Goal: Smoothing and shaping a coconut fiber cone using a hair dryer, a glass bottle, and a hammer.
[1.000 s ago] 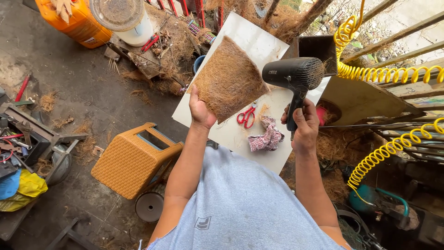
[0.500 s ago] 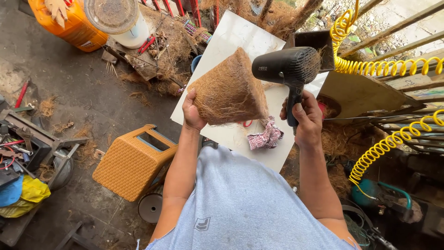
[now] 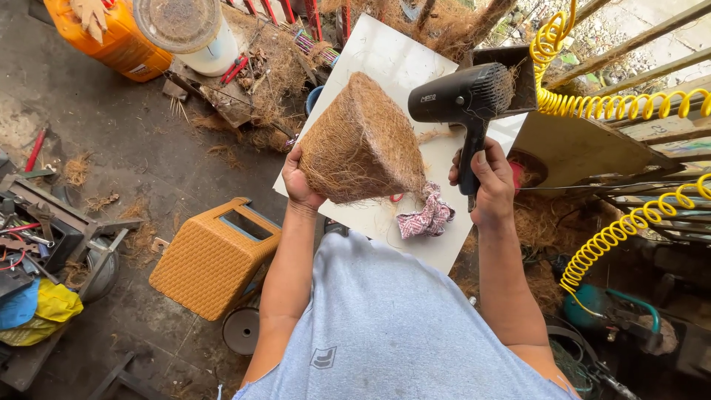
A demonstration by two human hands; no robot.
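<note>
My left hand [image 3: 300, 180] grips the lower edge of a brown coconut-fibre pot [image 3: 362, 142] and holds it tilted above a white board [image 3: 385, 59]. A black hair dryer [image 3: 463, 100] is in my right hand [image 3: 487, 181], held by its handle with the nozzle pointing left at the pot. Below the pot a crumpled red-and-white patterned cloth [image 3: 426, 218] lies on the board. A bit of red scissor handle [image 3: 397, 198] shows under the pot's edge.
An orange woven stool [image 3: 215, 255] stands on the floor at my left. An orange jug [image 3: 111, 33] and a white bucket [image 3: 185, 30] sit at the top left amid loose fibre. Yellow coiled hose [image 3: 615, 104] runs along the right. Tools lie at the far left [image 3: 29, 237].
My left hand has lifted and turned the fibre pot so that it stands more upright, hiding the red scissors. The dryer has moved closer to the pot.
</note>
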